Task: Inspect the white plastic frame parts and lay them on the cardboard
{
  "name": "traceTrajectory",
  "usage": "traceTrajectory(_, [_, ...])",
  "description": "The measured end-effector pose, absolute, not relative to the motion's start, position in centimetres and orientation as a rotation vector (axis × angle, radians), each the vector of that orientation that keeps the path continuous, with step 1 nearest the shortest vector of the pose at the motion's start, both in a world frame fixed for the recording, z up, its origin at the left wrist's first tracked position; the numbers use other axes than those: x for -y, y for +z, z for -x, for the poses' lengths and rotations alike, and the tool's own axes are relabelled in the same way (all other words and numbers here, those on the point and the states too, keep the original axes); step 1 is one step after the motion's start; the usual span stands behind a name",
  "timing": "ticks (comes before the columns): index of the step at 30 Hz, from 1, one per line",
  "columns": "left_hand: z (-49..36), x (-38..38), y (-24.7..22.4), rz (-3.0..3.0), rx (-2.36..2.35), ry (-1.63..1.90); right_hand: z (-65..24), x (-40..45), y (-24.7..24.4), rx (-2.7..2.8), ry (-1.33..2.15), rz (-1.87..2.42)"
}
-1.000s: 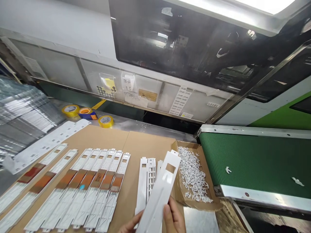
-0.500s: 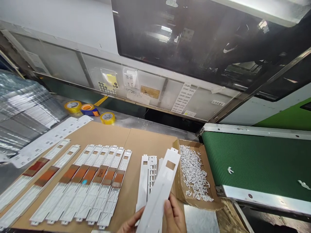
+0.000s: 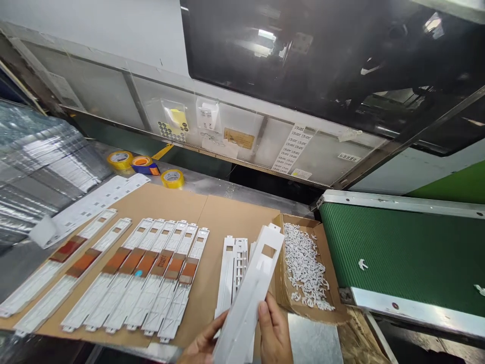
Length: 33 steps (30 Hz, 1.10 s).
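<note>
A long white plastic strip [image 3: 248, 298] with a square cut-out near its top end is held tilted in front of me. My left hand [image 3: 204, 341] grips it low on the left edge, its fingers partly behind the strip. On the right edge, my right hand [image 3: 273, 328] pinches it with the thumb in front. Behind the held piece, more white plastic strips [image 3: 226, 275] lie on the cardboard, partly covered by it. Left of my hands is a row of white strips [image 3: 144, 283], each wrapped across the middle with brown-orange tape.
A cardboard box [image 3: 335, 288] of small white plastic bits stands right of my hands, beside a green conveyor belt [image 3: 386, 253] carrying a few bits. Tape rolls [image 3: 173, 178] sit at the back. Plastic-wrapped stacks [image 3: 49, 167] stand left. A machine panel [image 3: 242, 126] rises behind.
The view has shifted slightly, so the table shows a little farther right and higher. Both hands keep hold of the white strip, which is tilted much as before.
</note>
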State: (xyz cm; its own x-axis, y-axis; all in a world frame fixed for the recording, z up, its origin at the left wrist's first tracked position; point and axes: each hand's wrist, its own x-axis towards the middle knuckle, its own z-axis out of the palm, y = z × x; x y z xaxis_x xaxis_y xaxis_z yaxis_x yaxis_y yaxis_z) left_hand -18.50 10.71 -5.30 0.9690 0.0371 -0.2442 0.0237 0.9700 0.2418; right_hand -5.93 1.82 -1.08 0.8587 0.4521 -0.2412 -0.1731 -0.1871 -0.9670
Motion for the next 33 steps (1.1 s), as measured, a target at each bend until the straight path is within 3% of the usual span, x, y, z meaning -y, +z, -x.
traceTrajectory(5, [18.1,-11.0,-3.7,-0.191,-0.275,0.036,4.8,-2.5,-1.8,0.257,0.817,1.615])
traceTrajectory(19, [17.9,-12.8,-3.1,-0.396,-0.567,0.133,5.7,-2.8,-4.1,0.176,0.901,1.535])
traceTrajectory(26, [18.5,-13.1,-11.1,-1.166,-0.927,0.461,5.0,-0.3,-6.4,0.122,0.923,1.688])
traceTrajectory(33, [18.5,-13.1,-19.2,-1.649,-1.147,0.459,3.7,2.5,-10.2,0.074,0.921,1.785])
